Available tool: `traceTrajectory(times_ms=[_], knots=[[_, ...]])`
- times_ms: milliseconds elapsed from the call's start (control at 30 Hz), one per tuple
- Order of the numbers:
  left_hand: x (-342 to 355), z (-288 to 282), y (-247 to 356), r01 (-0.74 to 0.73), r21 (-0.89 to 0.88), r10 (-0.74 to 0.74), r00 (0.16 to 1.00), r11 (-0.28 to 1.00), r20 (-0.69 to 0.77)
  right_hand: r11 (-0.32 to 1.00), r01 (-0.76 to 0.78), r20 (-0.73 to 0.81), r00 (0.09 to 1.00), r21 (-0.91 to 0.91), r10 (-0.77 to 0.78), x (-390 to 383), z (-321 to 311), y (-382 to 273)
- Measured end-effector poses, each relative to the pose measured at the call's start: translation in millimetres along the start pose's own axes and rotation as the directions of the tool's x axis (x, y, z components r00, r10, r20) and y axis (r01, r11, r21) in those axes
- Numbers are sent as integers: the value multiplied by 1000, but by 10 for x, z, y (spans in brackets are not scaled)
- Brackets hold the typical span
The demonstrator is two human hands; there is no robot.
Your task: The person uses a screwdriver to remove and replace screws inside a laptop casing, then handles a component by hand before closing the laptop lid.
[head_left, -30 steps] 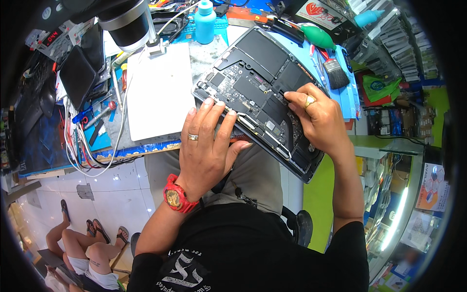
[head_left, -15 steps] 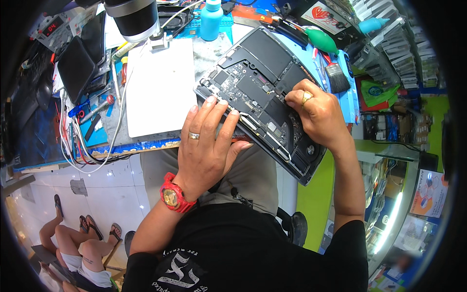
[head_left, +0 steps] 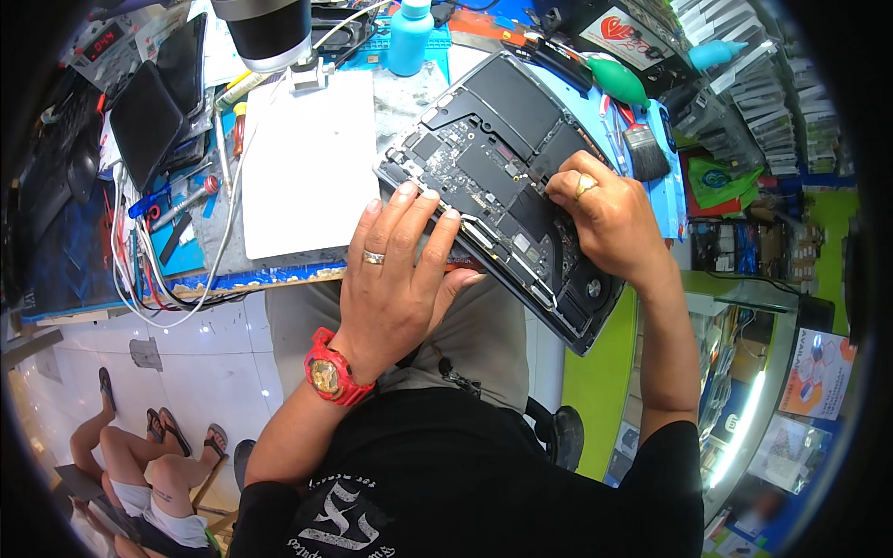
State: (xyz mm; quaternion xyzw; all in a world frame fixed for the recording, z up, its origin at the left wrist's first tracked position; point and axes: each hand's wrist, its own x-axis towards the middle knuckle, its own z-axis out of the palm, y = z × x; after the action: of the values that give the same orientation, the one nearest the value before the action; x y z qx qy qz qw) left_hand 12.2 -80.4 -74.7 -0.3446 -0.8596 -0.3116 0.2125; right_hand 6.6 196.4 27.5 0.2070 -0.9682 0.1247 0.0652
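An opened laptop (head_left: 516,219) lies tilted at an angle over the bench's front edge, its circuit board and dark battery panels exposed. My left hand (head_left: 395,279) rests on its lower-left edge, fingers apart and stretched out, a ring and red watch showing. My right hand (head_left: 605,214), wearing a gold ring, has its fingers curled and pinched at the laptop's inner right side; whatever they hold is hidden. A white flat panel (head_left: 307,163) lies left of the laptop.
Around sit a microscope (head_left: 265,33), blue bottle (head_left: 406,42), green blower (head_left: 621,82), brush (head_left: 646,149), dark phones (head_left: 144,126), cables and tools. A lit glass display case (head_left: 744,409) stands right. Another person's legs (head_left: 139,456) are at lower left.
My right fingers have curled in further at the same spot on the laptop. My left hand stays on the edge; the view has shifted slightly.
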Motion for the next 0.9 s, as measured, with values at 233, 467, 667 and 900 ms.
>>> traceTrajectory(times_ms=[233,467,667,900], knots=[[-16,20,-9,-2,1,2,1000,1000,2,1000,5,-44,999,-18,-6,-15,72,-2],[-16,13,-1,0,6,0,1000,1000,6,998,20,-60,998,-59,-24,-21,94,-6],[-25,14,-5,1,4,-1,1000,1000,9,996,11,-57,998,-86,-16,-16,93,-38],[-22,14,-5,1,2,-1,1000,1000,12,996,13,-76,997,-85,-19,-23,113,-37]])
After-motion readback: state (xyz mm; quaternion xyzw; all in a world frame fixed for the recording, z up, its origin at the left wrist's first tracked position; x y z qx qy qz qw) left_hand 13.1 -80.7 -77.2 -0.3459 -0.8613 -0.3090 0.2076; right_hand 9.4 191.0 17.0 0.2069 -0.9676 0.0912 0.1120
